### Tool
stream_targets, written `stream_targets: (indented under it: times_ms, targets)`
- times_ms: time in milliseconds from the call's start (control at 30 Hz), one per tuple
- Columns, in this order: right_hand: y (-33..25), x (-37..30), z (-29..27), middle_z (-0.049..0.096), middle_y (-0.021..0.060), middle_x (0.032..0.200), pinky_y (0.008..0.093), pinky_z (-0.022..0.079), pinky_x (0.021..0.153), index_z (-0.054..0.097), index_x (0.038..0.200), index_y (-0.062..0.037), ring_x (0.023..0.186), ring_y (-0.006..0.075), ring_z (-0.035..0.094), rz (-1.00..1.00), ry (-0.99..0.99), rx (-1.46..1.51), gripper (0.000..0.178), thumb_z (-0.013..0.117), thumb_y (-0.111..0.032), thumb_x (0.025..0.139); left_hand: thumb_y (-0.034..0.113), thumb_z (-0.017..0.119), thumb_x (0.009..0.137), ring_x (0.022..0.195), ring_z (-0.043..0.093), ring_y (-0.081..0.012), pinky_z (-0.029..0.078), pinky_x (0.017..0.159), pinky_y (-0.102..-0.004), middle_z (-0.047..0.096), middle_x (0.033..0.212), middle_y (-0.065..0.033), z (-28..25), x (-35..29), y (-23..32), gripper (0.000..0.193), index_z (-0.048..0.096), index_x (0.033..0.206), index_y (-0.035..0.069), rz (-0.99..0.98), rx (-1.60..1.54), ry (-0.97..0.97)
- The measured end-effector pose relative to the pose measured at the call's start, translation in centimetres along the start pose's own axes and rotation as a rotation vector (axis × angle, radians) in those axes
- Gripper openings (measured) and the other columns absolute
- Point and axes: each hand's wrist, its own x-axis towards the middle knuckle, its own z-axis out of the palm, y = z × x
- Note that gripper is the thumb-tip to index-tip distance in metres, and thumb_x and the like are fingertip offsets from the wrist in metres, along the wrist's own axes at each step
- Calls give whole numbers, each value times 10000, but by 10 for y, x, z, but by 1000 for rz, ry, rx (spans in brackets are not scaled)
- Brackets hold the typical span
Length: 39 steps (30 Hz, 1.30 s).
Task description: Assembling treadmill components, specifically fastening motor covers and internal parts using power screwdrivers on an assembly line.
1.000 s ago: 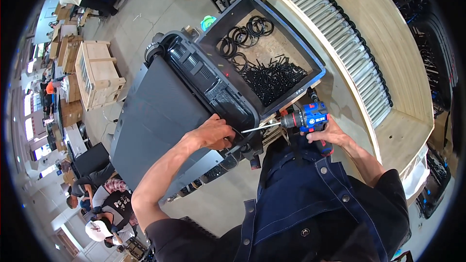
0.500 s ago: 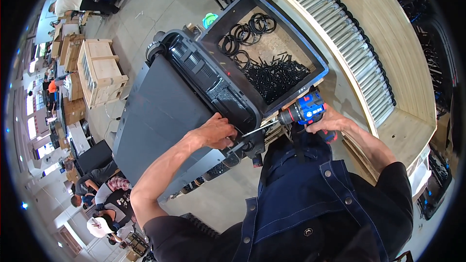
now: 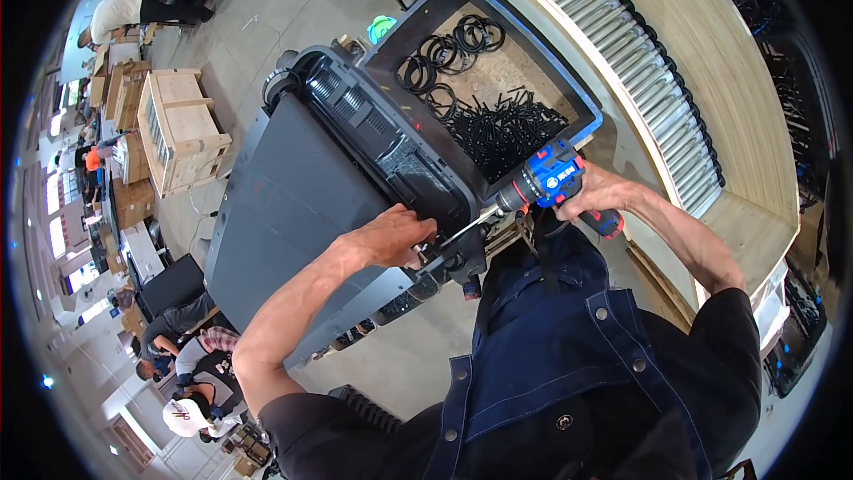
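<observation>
My right hand (image 3: 591, 193) grips a blue cordless drill (image 3: 549, 173) by its handle. A long thin silver bit (image 3: 468, 228) runs from the chuck toward the lower right corner of what looks like a treadmill with a wide black belt (image 3: 293, 182). At that corner, beside the bit's tip, my left hand (image 3: 395, 236) has its fingers curled and pinched. Whatever lies between those fingertips is hidden. Along the belt's end sits a black plastic hood (image 3: 391, 138), open on top, with ribbed parts inside.
Beyond the hood stands a dark bin (image 3: 586, 116) holding black rings (image 3: 480, 33) and many black bolts (image 3: 502, 133). To the right, a wooden crate (image 3: 755, 89) contains a row of silver tubes (image 3: 631, 80). Wooden crates (image 3: 182, 129) and several people occupy the left background.
The drill has tilted and shifted slightly left and toward the corner, its body now overlapping the bin's edge. My left hand stays at the corner, with its fingers slightly shifted.
</observation>
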Motion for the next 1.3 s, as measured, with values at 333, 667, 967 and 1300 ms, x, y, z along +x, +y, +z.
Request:
stream_targets:
  times_ms: [333,667,967,1300]
  targets:
    - [-28,16,-1,647,29,805,289,534,642,649,1084,-48,695,122,627,112,-144,-45,384,758,-27,717,229,820,798,1124,628,-213,487,981,-367,693,1124,-105,-18,-36,21,529,618,1247,37,-115,-599,534]
    - [-20,28,-14,714,74,947,322,594,706,637,1161,-50,797,158,684,43,-199,54,441,819,-33,759,332,706,924,1190,579,-295,437,1039,-403,625,1265,-171,105,-79,25,513,594,1293,-6,-823,-372,1463]
    - [5,7,-41,721,31,1102,314,547,927,657,1216,-53,1012,125,668,-273,111,-36,484,857,-59,776,209,572,993,1284,501,-376,357,1104,-461,558,1391,-222,183,-31,38,398,590,1321,-15,-1188,-11,1678]
    - [19,82,-88,636,247,1077,470,481,908,518,1241,39,1010,413,635,-371,1104,-494,493,714,-111,815,226,527,1022,1312,475,-367,345,1111,-470,539,1421,-196,169,-26,37,392,571,1340,2,-1218,-88,1680]
